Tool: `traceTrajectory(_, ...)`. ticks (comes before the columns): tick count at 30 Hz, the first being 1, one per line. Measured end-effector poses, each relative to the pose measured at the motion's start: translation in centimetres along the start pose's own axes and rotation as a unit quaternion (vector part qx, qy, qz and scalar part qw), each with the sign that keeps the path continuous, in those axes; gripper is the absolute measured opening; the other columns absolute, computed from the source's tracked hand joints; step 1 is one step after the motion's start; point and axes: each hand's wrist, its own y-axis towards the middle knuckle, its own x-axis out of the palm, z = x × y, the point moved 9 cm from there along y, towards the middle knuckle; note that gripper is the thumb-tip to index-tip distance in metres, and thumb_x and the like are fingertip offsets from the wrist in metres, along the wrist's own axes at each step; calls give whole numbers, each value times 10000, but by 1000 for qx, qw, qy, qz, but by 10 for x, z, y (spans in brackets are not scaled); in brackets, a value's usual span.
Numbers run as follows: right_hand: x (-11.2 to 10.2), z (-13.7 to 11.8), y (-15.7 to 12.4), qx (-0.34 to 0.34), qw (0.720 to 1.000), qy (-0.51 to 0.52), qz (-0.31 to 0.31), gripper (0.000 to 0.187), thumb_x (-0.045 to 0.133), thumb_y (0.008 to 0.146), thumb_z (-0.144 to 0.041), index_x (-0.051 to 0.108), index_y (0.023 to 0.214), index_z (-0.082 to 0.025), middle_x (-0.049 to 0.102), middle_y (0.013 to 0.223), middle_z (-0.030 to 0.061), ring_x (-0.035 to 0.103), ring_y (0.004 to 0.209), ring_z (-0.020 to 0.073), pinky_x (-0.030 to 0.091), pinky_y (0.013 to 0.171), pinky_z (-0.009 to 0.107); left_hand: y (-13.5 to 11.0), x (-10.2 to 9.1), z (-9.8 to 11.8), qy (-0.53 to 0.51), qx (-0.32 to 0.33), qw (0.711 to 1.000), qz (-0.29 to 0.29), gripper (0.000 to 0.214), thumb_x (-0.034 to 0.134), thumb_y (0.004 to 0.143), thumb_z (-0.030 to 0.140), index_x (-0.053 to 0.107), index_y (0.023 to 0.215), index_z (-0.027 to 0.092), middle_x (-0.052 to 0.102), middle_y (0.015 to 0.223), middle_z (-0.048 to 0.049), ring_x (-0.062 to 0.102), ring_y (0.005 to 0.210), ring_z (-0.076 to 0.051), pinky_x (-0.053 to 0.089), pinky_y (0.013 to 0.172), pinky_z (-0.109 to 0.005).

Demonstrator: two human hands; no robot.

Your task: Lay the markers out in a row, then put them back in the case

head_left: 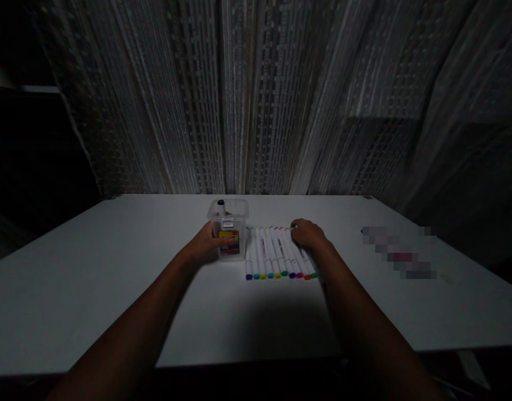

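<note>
My left hand (205,240) is wrapped round the side of a clear plastic box (233,257), its thumb across the yellow-and-blue label. One white marker (221,209) with a dark end stands upright inside the box. To its right, several white markers (264,253) lie side by side in a row, coloured ends facing me. At the right end of that row my right hand (308,233) is closed, its curled fingertips at the far, dark end of a marker. My hand and forearm partly hide the markers there.
The white table (92,278) extends to both sides, its near edge below my forearms. A pixelated long object (395,253) lies on the right. A patterned curtain (256,111) hangs behind the far edge. The scene is dim.
</note>
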Motion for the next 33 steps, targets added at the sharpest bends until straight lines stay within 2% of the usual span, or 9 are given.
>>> traceTrajectory(14, 0, 0, 0, 0, 1000, 0, 4, 390, 450, 803, -173, 605, 1161, -183, 603, 1184, 126, 564, 1078, 272, 438, 855, 348, 0, -3, -2, 11, 8, 1000, 6, 460, 831, 532, 278, 604, 907, 136, 709, 850, -77, 670, 748, -215, 541, 690, -310)
traceTrajectory(20, -5, -6, 0, -16, 999, 6, 29, 345, 466, 841, -249, 616, 1138, -158, 601, 1186, 128, 554, 1090, 262, 435, 866, 331, -1, 0, 0, -2, -3, 1000, 13, 482, 843, 517, 274, 596, 908, 135, 710, 845, -75, 674, 741, -215, 548, 687, -310)
traceTrajectory(24, -1, -7, 0, -28, 1000, 0, 13, 347, 482, 855, -318, 612, 1142, -170, 595, 1197, 124, 553, 1089, 266, 436, 862, 338, -2, 2, 0, -20, 3, 1000, 13, 494, 851, 511, 276, 594, 908, 133, 708, 825, -67, 673, 717, -203, 550, 669, -302)
traceTrajectory(33, 3, -3, 2, -34, 999, -4, 5, 341, 463, 861, -319, 613, 1132, -174, 603, 1182, 121, 556, 1080, 268, 434, 854, 339, 2, 0, -4, 4, 4, 1000, 17, 515, 836, 540, 267, 584, 973, 145, 708, 875, -75, 676, 759, -217, 545, 703, -325)
